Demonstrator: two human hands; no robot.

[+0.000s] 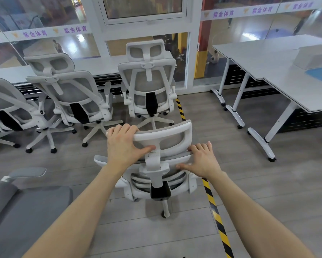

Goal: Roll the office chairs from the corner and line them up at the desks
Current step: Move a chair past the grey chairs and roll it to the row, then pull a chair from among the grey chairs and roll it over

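A white-framed office chair with grey mesh (175, 138) stands right in front of me, its back toward me. My left hand (124, 144) grips the left end of its headrest, fingers curled over the top and thumb across the back. My right hand (201, 159) holds the top edge of the backrest on the right, fingers curled over it. Three more white chairs (149, 86) (70, 94) (5, 105) stand in a row at the long white desk (15, 73) under the window.
A second white desk (279, 71) on wheeled legs stands to the right, with a white box (314, 55) on it. Yellow-black tape (215, 205) runs along the grey floor beside the chair. A grey chair seat (26, 207) is close at lower left.
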